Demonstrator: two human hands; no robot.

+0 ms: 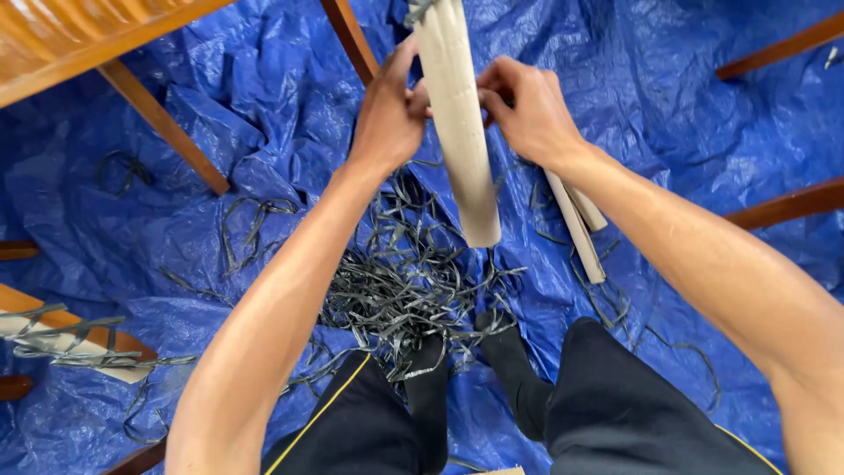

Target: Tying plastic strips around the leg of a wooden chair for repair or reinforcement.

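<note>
Both hands, left (387, 119) and right (527, 110), pinch a pale bamboo stave (457, 123) held upright above the dark shavings pile (413, 290), apparently mid-stripping; peeling further likely demands a firm, steady grip.

My left hand (389, 114) and right hand (527, 110) grip pale tube (457, 132): looks like cardboard, matt, smooth. Two more matt pale tubes (580, 224) lie right of it. Blue tarp (264, 132) underneath: woven plastic, crinkled, faint sheen. Heap of dark grey strips (404, 281) near my feet: thin, slightly glossy, material unclear. Chair legs (163, 123) far left: varnished wood, glossy. My trousers (615, 413): black matt cloth.
</note>
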